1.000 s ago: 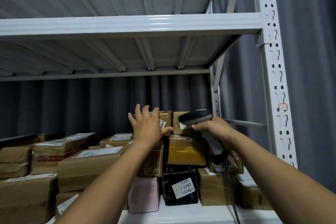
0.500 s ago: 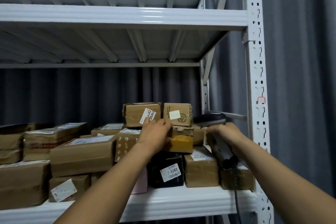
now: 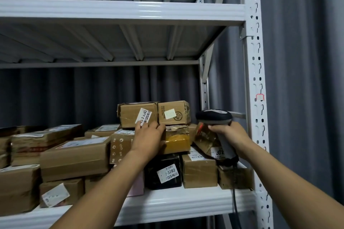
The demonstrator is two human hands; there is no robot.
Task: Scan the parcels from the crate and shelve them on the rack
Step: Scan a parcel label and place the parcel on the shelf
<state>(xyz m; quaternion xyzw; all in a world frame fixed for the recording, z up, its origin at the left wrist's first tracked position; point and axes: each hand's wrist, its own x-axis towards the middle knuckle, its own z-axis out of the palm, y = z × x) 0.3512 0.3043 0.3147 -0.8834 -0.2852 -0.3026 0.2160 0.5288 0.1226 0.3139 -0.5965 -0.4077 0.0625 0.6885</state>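
Several cardboard parcels are stacked on the white rack shelf (image 3: 186, 204). My left hand (image 3: 149, 136) rests against the stack with fairly straight fingers. Its fingertips touch the lower edge of the top labelled box (image 3: 130, 115), and the hand covers the left end of a yellow-taped parcel (image 3: 177, 140). My right hand (image 3: 229, 134) grips the handle of a black and grey barcode scanner (image 3: 214, 116), whose head points left at the parcels. The scanner's cable hangs down past the shelf edge. No crate is in view.
A second small box (image 3: 174, 112) sits beside the top box. A black parcel (image 3: 163, 171) and brown boxes fill the shelf's right end, with larger boxes (image 3: 74, 156) to the left. The rack's white upright (image 3: 255, 80) stands at right, and a shelf beam (image 3: 121, 11) runs overhead. A grey curtain hangs behind.
My left hand came down from the top box to the stack's middle, uncovering that box and its label. The scanner in my right hand moved slightly right.
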